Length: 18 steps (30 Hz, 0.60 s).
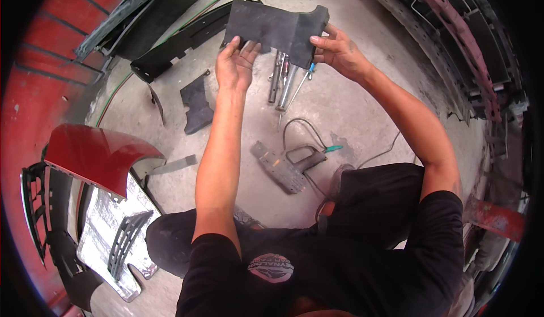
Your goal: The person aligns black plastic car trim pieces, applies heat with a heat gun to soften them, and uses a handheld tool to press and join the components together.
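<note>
A flat black plastic panel (pixel 266 25) is held up in front of me between both hands. My left hand (pixel 236 70) grips its lower left edge, thumb on the near face and some fingertips partly behind it. On the right end, my right hand (pixel 340 52) pinches the edge with its thumb in front. Below the panel, on the concrete floor, lie several metal hand tools (pixel 276 82) and a screwdriver (pixel 302 87) with a blue handle, their upper ends partly hidden by the panel. Nearer to me rests a grey heat gun (pixel 286 169) with its cord.
A smaller black plastic piece (pixel 197 104) lies left of my left forearm, with a long black trim part (pixel 187 42) beyond. A red fender (pixel 102 152) and a silver sheet (pixel 107 232) are at the left. Bumper parts (pixel 459 39) line the right side.
</note>
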Each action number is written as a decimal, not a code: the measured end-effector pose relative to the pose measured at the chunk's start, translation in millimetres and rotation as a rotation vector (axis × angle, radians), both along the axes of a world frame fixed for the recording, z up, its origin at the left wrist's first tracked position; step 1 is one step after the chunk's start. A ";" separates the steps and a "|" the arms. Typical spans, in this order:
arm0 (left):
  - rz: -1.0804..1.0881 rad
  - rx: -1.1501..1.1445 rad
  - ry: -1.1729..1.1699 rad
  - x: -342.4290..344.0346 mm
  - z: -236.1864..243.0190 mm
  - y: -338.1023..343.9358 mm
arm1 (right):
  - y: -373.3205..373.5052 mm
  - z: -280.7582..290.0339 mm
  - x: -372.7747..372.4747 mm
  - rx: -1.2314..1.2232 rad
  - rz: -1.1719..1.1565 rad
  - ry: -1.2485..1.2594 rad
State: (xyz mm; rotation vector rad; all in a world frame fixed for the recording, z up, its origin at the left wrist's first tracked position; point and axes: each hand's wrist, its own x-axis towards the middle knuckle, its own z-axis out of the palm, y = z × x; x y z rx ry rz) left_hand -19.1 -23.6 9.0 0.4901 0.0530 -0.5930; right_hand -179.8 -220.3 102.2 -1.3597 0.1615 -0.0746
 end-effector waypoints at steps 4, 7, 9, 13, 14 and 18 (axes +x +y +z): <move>-0.195 -0.046 -0.006 -17.9 1.7 -13.8 | -4.5 -3.3 0.2 0.075 0.005 0.010; -0.226 0.011 -0.085 -36.0 8.6 -19.9 | -6.5 -5.0 1.0 0.070 -0.030 0.020; -0.235 0.068 -0.130 -39.7 11.2 -20.5 | -5.3 -4.6 0.6 0.046 -0.051 0.023; -0.208 0.225 -0.213 -30.2 1.9 -14.3 | 3.6 1.1 0.5 -0.166 -0.111 0.033; -0.204 0.235 -0.231 -28.1 -0.5 -13.9 | 4.2 0.9 0.4 -0.203 -0.104 0.022; -0.229 0.098 -0.200 -32.4 6.9 -15.9 | 4.2 -0.7 2.1 -0.157 -0.105 -0.019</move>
